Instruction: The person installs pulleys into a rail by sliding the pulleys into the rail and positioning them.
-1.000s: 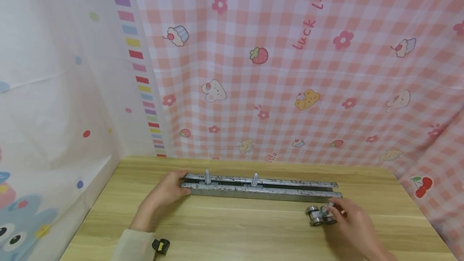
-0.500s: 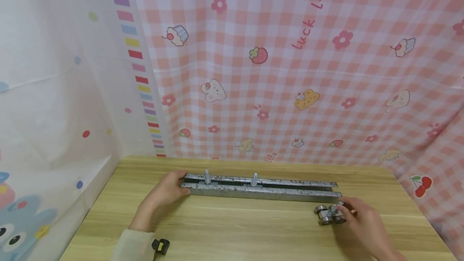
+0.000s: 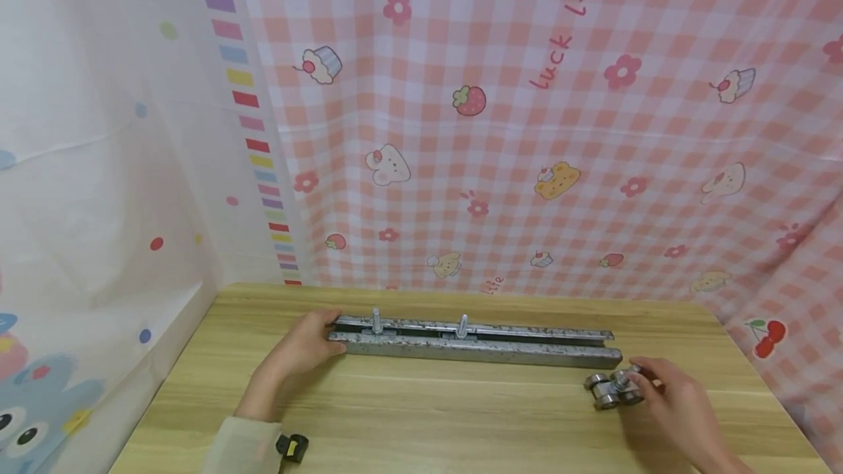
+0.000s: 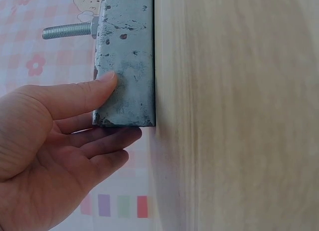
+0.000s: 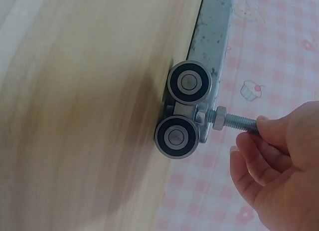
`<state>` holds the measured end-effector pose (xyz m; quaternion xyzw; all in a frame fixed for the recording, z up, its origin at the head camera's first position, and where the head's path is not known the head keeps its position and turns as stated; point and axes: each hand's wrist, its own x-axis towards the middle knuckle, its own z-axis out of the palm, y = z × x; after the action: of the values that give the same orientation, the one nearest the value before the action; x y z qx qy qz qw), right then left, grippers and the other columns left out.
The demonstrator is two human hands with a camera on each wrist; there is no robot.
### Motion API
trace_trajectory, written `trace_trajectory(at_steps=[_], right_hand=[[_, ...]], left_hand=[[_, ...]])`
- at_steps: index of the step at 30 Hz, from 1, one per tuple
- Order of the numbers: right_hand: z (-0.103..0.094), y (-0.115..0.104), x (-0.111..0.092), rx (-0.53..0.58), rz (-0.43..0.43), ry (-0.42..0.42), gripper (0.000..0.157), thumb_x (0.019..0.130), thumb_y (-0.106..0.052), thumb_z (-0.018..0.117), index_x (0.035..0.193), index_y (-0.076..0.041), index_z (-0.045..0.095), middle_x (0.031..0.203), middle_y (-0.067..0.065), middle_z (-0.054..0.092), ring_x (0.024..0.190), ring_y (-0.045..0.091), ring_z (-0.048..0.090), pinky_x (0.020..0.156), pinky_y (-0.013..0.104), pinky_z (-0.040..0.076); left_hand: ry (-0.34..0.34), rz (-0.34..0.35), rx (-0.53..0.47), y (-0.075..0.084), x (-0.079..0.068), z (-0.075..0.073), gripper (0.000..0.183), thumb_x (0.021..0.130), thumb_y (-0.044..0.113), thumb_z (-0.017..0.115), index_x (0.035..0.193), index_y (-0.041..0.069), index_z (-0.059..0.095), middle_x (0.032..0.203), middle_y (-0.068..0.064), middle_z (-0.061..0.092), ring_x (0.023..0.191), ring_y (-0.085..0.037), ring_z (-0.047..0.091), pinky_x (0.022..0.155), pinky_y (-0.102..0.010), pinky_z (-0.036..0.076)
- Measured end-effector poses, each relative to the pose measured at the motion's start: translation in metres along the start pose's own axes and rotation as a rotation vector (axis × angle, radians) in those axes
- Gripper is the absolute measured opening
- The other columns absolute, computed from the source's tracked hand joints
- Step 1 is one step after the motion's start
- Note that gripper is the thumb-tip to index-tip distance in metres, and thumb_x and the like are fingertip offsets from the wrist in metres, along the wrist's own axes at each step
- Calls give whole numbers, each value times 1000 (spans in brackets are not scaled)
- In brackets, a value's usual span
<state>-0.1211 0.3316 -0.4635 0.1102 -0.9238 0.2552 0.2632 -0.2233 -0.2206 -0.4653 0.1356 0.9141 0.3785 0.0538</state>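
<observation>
A long grey metal track (image 3: 487,349) with a slot along its top lies across the table. Two threaded bolts (image 3: 377,321) stand up out of the slot, in its left half. My left hand (image 3: 306,342) grips the track's left end, thumb on the near side wall as the left wrist view (image 4: 65,136) shows. Just in front of the track's right end, my right hand (image 3: 678,397) pinches the bolt tip of a roller trolley (image 3: 614,388). In the right wrist view the trolley's wheels (image 5: 189,82) and the nut on its bolt (image 5: 219,118) show plainly.
A small black clip-like piece (image 3: 293,448) lies beside the left sleeve (image 3: 244,446). Pink checked cloth (image 3: 500,167) hangs behind the wooden table (image 3: 448,415), and a white printed curtain (image 3: 99,189) hangs at the left.
My right hand has moved to the right with the roller trolley, from in front of the track toward its right end. The left hand and the track have stayed in place.
</observation>
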Motion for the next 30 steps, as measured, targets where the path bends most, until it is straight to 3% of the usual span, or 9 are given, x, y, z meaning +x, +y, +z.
trace_trajectory(at_steps=[17, 30], right_hand=[[-9, 21, 0, 2, 1, 42, 33, 73, 25, 77, 102, 9, 73, 86, 15, 71, 77, -9, 55, 60, 4, 44], [-18, 36, 3, -23, 103, 1, 25, 84, 20, 72, 107, 12, 71, 93, 20, 72, 81, -13, 51, 60, 3, 42]], left_hand=[[-2, 1, 9, -1, 0, 0, 58, 88, -3, 79, 140, -14, 57, 139, -29, 61, 133, -44, 56, 113, -57, 45], [-1, 3, 13, -1, -1, -1, 57, 87, -3, 79, 139, -15, 57, 138, -29, 62, 132, -43, 57, 112, -57, 46]])
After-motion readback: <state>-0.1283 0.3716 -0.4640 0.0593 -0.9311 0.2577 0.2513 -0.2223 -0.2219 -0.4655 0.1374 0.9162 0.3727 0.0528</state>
